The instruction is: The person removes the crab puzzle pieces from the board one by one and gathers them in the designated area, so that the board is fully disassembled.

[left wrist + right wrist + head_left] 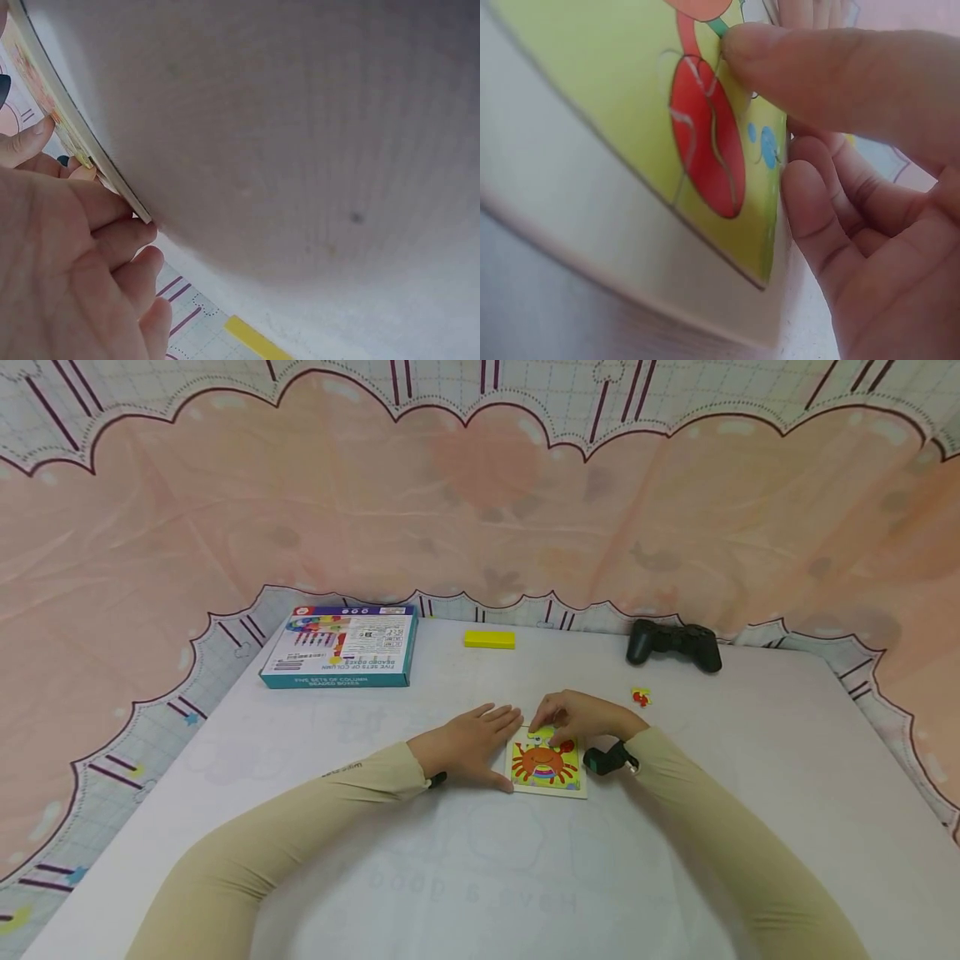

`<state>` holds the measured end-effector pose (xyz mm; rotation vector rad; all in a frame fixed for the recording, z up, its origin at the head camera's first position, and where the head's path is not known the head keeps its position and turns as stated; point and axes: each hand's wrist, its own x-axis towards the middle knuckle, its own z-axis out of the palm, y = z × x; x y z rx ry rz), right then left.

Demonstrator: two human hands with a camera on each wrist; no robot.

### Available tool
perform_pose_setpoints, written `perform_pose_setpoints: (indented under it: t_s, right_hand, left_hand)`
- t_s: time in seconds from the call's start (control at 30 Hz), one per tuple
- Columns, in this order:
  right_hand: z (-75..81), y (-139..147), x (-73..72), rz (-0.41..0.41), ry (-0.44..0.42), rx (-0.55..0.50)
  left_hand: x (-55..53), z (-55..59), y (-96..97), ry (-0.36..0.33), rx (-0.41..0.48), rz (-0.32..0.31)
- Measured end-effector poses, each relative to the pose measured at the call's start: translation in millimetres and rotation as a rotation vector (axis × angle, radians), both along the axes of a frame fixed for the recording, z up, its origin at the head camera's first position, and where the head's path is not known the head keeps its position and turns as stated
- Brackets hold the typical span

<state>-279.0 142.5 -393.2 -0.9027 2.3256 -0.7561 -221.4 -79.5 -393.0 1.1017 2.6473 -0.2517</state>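
A square wooden jigsaw puzzle (546,768) with an orange crab on yellow lies on the white table. My left hand (474,747) lies spread along its left side, thumb by the near corner. Fingertips (142,232) of that hand touch the board's edge in the left wrist view. At the puzzle's far edge, my right hand (581,714) pinches a yellow puzzle piece (538,737) with the crab's eyes, partly hidden by the fingers. The right thumb (757,49) lies over the picture near a red claw (705,139). A loose red-and-yellow piece (641,697) lies beyond the right wrist.
A flat teal-and-white box (341,647) lies at the back left. At the back middle is a yellow block (490,640). A black game controller (673,645) sits at the back right. Patterned cloth (480,510) hangs behind the table.
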Motion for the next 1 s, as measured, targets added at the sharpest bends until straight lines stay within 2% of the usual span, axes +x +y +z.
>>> perform_pose_setpoints:
  t_s: [0.57, 1.0]
  right_hand:
    - [0.3, 6.2, -0.3, 0.014, -0.023, -0.038]
    - [1.9, 5.6, 3.8, -0.034, -0.029, -0.043]
  left_hand:
    - [-1.1, -1.1, 0.6, -0.001, -0.016, 0.001]
    - [-0.1, 0.1, 0.8, -0.001, -0.015, -0.001]
